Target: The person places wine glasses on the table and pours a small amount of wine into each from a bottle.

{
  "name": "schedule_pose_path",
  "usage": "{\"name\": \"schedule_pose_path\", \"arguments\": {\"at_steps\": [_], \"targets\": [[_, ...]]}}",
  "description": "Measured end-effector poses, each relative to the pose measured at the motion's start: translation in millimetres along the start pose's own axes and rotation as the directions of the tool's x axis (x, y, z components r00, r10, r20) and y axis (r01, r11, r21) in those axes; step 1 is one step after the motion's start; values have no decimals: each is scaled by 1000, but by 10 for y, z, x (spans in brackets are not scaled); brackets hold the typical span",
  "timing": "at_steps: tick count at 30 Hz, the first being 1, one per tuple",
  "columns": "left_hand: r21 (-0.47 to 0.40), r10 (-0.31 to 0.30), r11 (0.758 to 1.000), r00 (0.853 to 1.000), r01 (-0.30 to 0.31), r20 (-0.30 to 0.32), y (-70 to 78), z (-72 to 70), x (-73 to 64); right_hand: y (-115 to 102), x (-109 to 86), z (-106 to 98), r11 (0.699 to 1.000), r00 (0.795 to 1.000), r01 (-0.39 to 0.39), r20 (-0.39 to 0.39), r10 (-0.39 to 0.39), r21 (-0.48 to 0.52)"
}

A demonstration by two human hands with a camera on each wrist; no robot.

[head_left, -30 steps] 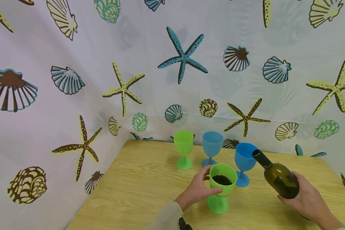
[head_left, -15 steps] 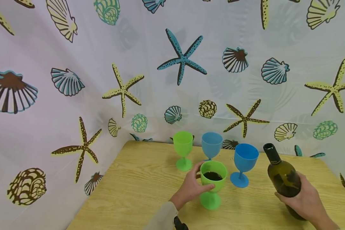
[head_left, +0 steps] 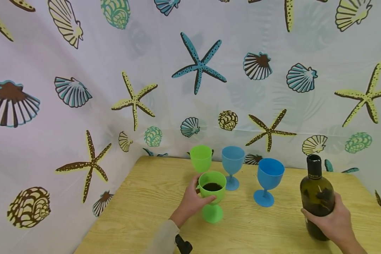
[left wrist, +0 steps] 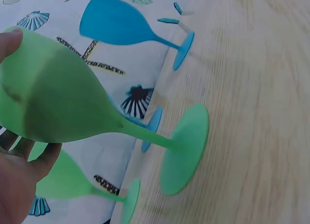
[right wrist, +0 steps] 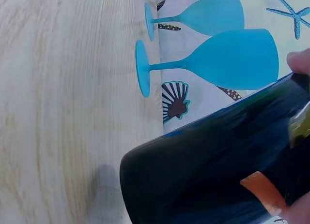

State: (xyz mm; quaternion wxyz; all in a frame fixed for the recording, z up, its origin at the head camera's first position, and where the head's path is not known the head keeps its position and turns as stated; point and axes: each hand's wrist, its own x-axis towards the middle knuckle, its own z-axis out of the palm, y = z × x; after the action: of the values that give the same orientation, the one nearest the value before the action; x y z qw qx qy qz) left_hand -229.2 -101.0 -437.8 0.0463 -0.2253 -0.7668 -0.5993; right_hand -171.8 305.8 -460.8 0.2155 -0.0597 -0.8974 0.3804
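Observation:
A green goblet (head_left: 219, 194) with dark liquid in its bowl is in my left hand (head_left: 189, 201), thumb and fingers curled round the bowl. It stays upright; whether its foot (left wrist: 186, 151) touches the table I cannot tell. Farther right, my right hand (head_left: 334, 220) grips a dark green wine bottle (head_left: 317, 194) round its lower body. The bottle is upright and uncapped. In the right wrist view the bottle's base (right wrist: 127, 185) appears slightly above the tabletop, with a shadow beside it. A second green goblet (head_left: 200, 157) stands just behind the held one, its foot hidden in the head view.
A light blue goblet (head_left: 233, 158) and a darker blue goblet (head_left: 270, 173) stand on the wooden table (head_left: 139, 211) between my hands, toward the back. A curtain (head_left: 158, 53) printed with shells and starfish hangs behind the table and along its left.
My left hand has carried the filled green goblet leftward, away from the bottle and the darker blue goblet. My right hand has turned the bottle from tilted to upright and lowered it.

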Motion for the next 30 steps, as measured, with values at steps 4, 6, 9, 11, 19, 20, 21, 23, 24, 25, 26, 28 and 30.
{"name": "schedule_pose_path", "arguments": {"at_steps": [4,6,9,11,19,20,21,23,24,25,26,28,30], "targets": [[26,-14,1000,999,15,-42,-27,-147,-15,0,-6,17,999,999,-37,-13,38,33],[31,-22,999,998,24,-59,-56,-216,-13,-4,-2,17,997,998,-57,-18,58,48],[40,-37,998,996,40,-87,-178,-321,5,-6,7,17,993,996,-85,-15,86,78],[54,-54,997,993,60,-110,-297,-395,24,-2,18,23,990,994,-103,-9,105,97],[106,-52,991,976,76,-213,-574,-678,73,21,73,88,979,991,-124,-35,131,159],[113,-58,990,973,85,-223,-572,-710,76,23,82,94,979,991,-125,-36,132,163],[112,-67,989,971,95,-230,-561,-740,80,26,91,100,977,990,-127,-36,135,169],[111,-83,987,966,113,-245,-505,-794,77,27,109,112,974,988,-146,-26,152,173],[108,-90,987,964,120,-252,-459,-817,72,28,118,118,972,987,-156,-19,162,175],[102,-92,987,961,122,-260,-418,-839,69,28,128,124,969,985,-166,-9,171,181],[98,-94,987,959,124,-267,-383,-861,67,28,135,132,967,984,-175,-1,178,187],[100,-84,988,957,116,-277,-343,-902,71,32,154,145,960,981,-193,17,194,205],[110,-83,987,951,120,-298,-396,-948,102,40,172,158,956,980,-198,24,198,216]]}}
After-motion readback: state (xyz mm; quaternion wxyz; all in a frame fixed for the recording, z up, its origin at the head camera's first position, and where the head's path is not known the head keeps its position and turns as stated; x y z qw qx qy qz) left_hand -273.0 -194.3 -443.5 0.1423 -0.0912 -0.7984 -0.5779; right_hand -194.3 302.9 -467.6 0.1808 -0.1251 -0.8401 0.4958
